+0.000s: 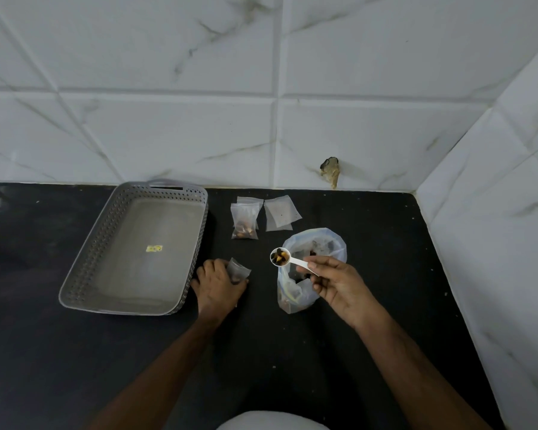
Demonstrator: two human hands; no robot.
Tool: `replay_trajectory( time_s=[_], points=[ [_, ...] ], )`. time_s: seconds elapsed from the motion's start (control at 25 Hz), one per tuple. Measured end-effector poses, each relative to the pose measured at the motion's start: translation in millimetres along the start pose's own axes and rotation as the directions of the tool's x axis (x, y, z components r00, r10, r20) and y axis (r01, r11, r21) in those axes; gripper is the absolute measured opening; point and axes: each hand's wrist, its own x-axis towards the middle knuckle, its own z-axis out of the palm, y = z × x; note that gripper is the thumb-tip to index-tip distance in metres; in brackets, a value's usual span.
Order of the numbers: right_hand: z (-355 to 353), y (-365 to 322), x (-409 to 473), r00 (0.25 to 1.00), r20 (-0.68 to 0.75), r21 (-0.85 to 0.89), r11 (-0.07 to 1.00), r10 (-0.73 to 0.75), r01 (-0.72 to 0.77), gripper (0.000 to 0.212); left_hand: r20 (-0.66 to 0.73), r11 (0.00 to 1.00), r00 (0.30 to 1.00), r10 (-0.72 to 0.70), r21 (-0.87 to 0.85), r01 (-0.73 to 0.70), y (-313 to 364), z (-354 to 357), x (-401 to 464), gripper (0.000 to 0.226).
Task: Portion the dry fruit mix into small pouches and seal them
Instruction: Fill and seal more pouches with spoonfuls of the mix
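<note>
On the counter: a black counter (339,352) set into a corner of white marble-look wall tiles (168,125) carries everything listed below.
Left hand: the left hand (218,285) rests on the counter just right of the tray, its fingers curled round a small clear pouch (238,270); the pouch's top sticks up past the fingers, and something dark shows through the plastic, too small to name.
Right hand: the right hand (336,285) pinches the handle of a white measuring spoon (288,259) between thumb and fingers, the other fingers loosely curled; it is raised over the big bag.
Spoon load: the spoon's bowl holds a few dark and orange pieces of dry fruit mix (277,256) and sits between the two hands, apart from the held pouch.
Bulk bag: a larger clear plastic bag (312,243) with its mouth open lies under and behind the right hand; dark pieces show inside.
Filled pouch: a small pouch with brown pieces at its bottom (244,223) lies behind the left hand, partly over another pouch.
Empty pouches: flat clear pouches (280,212) lie stacked just right of the filled one, near the wall.
Tray: a grey perforated tray (106,243) stands at the left, touching or nearly touching the left hand; a small yellow sticker (153,248) is on its floor.
Wall: a chipped spot (331,170) marks the tile just above the counter's back edge.
</note>
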Motion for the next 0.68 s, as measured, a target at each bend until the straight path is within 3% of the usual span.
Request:
replay_trajectory(
  time_s=[0.2, 0.36, 0.56, 0.68],
  points=[
    [11.6, -2.7, -3.0, 0.998, 0.020, -0.045, 0.997, -0.055, 0.056, 0.018, -0.054, 0.955, 0.986, 0.157, -0.245, -0.166, -7.1, 2.2, -5.4, 0.044],
    [25.1, 0.0, -4.3, 0.994, 0.063, -0.097, 0.991, -0.091, 0.097, 0.018, 0.102, 0.863, 0.974, 0.201, -0.489, -0.127, -10.1, -4.2, -12.5, 0.046],
    [34.3, -8.5, -9.8, 0.983, 0.062, -0.206, 0.962, -0.172, 0.181, 0.017, -0.050, 0.723, 0.929, 0.367, -0.612, -0.319, 1.8, -19.8, -24.3, 0.052],
    [36.5, -23.4, -18.5, 0.955, 0.088, -0.332, 0.895, -0.283, 0.297, 0.016, -0.088, 0.616, 0.908, 0.410, -0.708, -0.347, 19.6, -35.5, -30.8, 0.057]
  ],
)
